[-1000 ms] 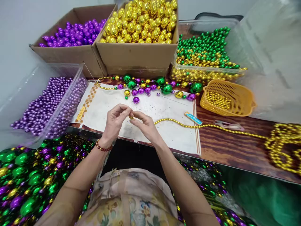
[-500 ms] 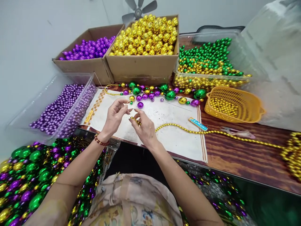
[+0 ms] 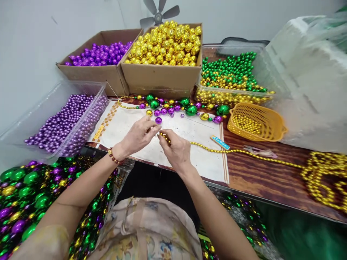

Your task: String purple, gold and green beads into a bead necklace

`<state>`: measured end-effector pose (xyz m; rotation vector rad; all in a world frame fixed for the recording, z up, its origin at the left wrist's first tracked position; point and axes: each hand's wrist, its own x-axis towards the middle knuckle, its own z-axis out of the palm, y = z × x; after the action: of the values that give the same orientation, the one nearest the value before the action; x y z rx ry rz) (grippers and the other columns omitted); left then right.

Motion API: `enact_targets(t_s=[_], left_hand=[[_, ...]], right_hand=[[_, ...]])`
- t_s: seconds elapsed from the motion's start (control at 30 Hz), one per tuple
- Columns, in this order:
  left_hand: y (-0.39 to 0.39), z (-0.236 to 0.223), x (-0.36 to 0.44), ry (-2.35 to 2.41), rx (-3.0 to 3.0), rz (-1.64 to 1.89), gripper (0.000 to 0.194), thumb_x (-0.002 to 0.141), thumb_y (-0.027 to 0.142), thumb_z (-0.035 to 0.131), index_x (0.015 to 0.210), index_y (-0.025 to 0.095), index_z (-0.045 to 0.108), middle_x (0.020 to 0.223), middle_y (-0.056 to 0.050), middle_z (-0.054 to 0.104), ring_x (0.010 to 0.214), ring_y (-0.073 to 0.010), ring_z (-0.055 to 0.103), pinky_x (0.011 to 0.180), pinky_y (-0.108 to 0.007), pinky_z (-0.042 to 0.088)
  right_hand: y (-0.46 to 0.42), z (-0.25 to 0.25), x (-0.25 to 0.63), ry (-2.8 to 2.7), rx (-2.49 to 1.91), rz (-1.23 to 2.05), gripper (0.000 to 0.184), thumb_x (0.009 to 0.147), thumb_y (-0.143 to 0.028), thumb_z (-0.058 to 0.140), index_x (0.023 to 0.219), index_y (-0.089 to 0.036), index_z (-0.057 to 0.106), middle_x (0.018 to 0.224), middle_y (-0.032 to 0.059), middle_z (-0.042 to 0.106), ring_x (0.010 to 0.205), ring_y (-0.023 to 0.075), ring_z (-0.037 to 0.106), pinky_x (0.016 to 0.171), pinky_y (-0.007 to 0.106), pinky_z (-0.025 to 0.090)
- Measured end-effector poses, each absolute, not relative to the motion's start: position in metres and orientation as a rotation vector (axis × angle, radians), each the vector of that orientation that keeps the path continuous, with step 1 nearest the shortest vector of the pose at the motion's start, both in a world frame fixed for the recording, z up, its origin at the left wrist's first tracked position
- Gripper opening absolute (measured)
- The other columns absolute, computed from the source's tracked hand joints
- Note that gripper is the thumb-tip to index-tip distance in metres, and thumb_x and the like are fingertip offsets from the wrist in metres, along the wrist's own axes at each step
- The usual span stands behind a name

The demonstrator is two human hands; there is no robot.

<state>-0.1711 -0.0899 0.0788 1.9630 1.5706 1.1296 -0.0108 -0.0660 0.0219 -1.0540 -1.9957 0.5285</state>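
Observation:
My right hand (image 3: 176,150) is closed around the end of a gold bead strand (image 3: 206,146), with a few gold beads showing between thumb and fingers. Just to its left, my left hand (image 3: 141,134) is held with fingertips drawn together, pointing right; what they pinch, if anything, is too small to see. Immediately behind those fingertips a loose purple bead (image 3: 158,120) lies on the white cloth (image 3: 189,166). From my right hand the gold strand runs right across the cloth and table to a coiled heap (image 3: 322,177).
A mixed bead necklace (image 3: 191,110) lies along the cloth's back edge. Behind stand a purple-bead box (image 3: 89,77) and a gold-bead box (image 3: 162,77). Bead tubs flank them. A yellow basket (image 3: 271,126), small snippers (image 3: 260,151) and a blue-orange packet (image 3: 220,142) lie right.
My hands were together at a gold bead, then parted slightly. The left hand has turned palm-down near the purple bead. More of the gold strand's end shows in my right hand. The view shifted.

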Motion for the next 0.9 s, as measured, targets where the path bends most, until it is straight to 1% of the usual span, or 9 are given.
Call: enact_targets(t_s=[0.07,0.2,0.3,0.37,0.47,0.6,0.73,0.83,0.9], left_hand=[[-0.092,0.075,-0.176,1.509,1.861,0.97,0.031,0.09,0.036,0.065,0.067,0.016,0.068,0.063,-0.001,0.048,0.057,-0.0107,0.043,0.054,-0.024,0.036],[-0.098,0.068,-0.183,1.357,1.51,0.744,0.032,0.084,0.046,0.069,0.075,0.015,0.073,0.049,0.006,0.04,0.043,-0.0056,0.025,0.041,-0.021,0.019],[-0.104,0.066,-0.185,1.304,1.471,0.683,0.03,0.079,0.044,0.074,0.073,0.015,0.075,0.049,0.004,0.046,0.043,-0.0049,0.027,0.041,-0.02,0.02],[-0.109,0.067,-0.187,1.312,1.492,0.694,0.029,0.078,0.042,0.075,0.068,0.015,0.074,0.051,0.003,0.049,0.044,-0.0051,0.03,0.041,-0.019,0.022],[-0.118,0.068,-0.195,1.372,1.474,0.798,0.028,0.079,0.041,0.075,0.067,0.016,0.074,0.048,0.003,0.043,0.043,-0.005,0.028,0.04,-0.019,0.018],[-0.132,0.077,-0.212,1.42,1.352,0.992,0.025,0.081,0.042,0.074,0.071,0.019,0.074,0.046,0.004,0.036,0.042,-0.0057,0.024,0.04,-0.02,0.013],[-0.138,0.09,-0.223,1.381,1.302,1.225,0.02,0.08,0.038,0.076,0.069,0.021,0.072,0.051,0.001,0.04,0.042,-0.0058,0.026,0.039,-0.022,0.014],[-0.133,0.093,-0.217,1.299,1.4,1.173,0.017,0.082,0.036,0.074,0.073,0.022,0.075,0.065,-0.002,0.048,0.045,-0.0056,0.032,0.038,-0.022,0.017],[-0.125,0.088,-0.205,1.234,1.482,1.121,0.02,0.083,0.037,0.073,0.073,0.02,0.075,0.078,-0.006,0.054,0.05,-0.0061,0.036,0.039,-0.022,0.021]], right_hand=[[-0.066,0.02,-0.008,-2.05,-1.034,0.493,0.021,0.097,-0.028,0.053,0.102,-0.023,0.072,0.086,0.0054,0.078,0.073,0.0209,0.071,0.059,0.029,0.037],[-0.063,0.015,0.003,-2.221,-0.881,0.624,0.022,0.099,-0.027,0.052,0.111,-0.028,0.07,0.107,0.0025,0.078,0.09,0.0191,0.072,0.067,0.026,0.044],[-0.061,0.009,0.011,-2.373,-0.787,0.695,0.022,0.101,-0.032,0.053,0.113,-0.028,0.071,0.104,0.0022,0.077,0.088,0.0181,0.071,0.069,0.026,0.045],[-0.06,0.003,0.015,-2.438,-0.747,0.723,0.024,0.1,-0.033,0.056,0.118,-0.026,0.069,0.107,0.0034,0.077,0.089,0.0181,0.071,0.071,0.026,0.044],[-0.058,-0.012,0.019,-2.469,-0.776,0.782,0.029,0.095,-0.029,0.064,0.124,-0.024,0.066,0.115,0.0049,0.075,0.098,0.0192,0.069,0.078,0.027,0.045],[-0.05,-0.035,0.036,-2.588,-0.933,0.69,0.024,0.091,-0.019,0.064,0.115,-0.02,0.067,0.112,0.0083,0.076,0.102,0.0241,0.068,0.089,0.036,0.043],[-0.032,-0.042,0.084,-2.542,-1.169,0.496,0.031,0.087,-0.008,0.057,0.114,-0.019,0.068,0.11,0.0109,0.076,0.103,0.026,0.067,0.089,0.04,0.042],[-0.022,-0.036,0.129,-2.448,-1.406,0.303,0.026,0.088,-0.01,0.054,0.107,-0.018,0.07,0.106,0.0122,0.075,0.101,0.0273,0.066,0.086,0.039,0.041],[-0.023,-0.03,0.157,-2.434,-1.528,0.206,0.023,0.088,-0.012,0.054,0.101,-0.019,0.071,0.105,0.0106,0.075,0.098,0.0266,0.066,0.083,0.037,0.039]])
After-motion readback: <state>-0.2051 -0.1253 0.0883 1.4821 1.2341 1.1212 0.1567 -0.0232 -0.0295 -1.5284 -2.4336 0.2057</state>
